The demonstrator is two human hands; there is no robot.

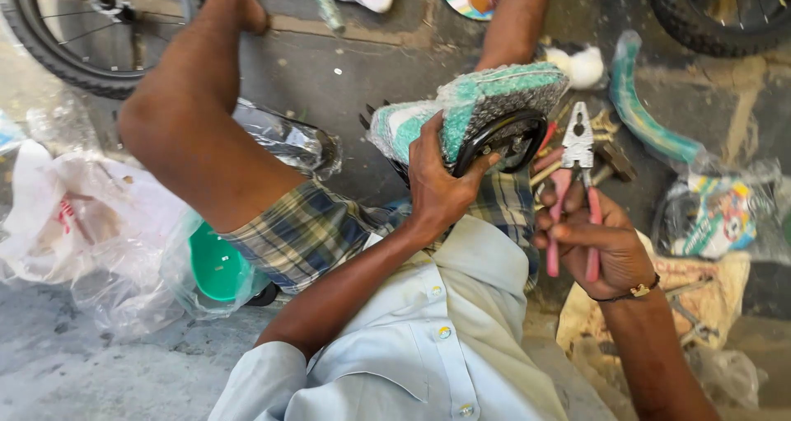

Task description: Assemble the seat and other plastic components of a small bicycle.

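Floor [395, 67]: you are sitting on grey concrete, knees bent, with your legs reaching toward the top of the view.
Wheels: one spoked bicycle wheel [91, 25] is lying at the upper left beside your foot; part of another tyre [717, 13] is showing at the upper right.
Plastic wrapping [91, 223]: clear and white bags are piling up on the left, and a green plastic part [218, 264] is sitting among them, under your thigh.
Bicycle saddle [470, 108]: it is resting in front of you, between your knees, wrapped in green and white foam netting, with its black rail [503, 133] showing underneath.
Mudguard [647, 112]: a curved green piece in clear wrap is lying on the floor to the right, well apart from the saddle.
Left hand [441, 182]: you are gripping the saddle from below, fingers curled around its edge and thumb lying against the black rail.
Right hand [597, 240]: your fingers are closed around the red handles of the pliers [577, 174], which are pointing up toward the saddle rail; the metal head is sitting just beside the rail.
Small parts [606, 133]: brass-coloured bits are lying on the floor behind the pliers, too small to tell apart.
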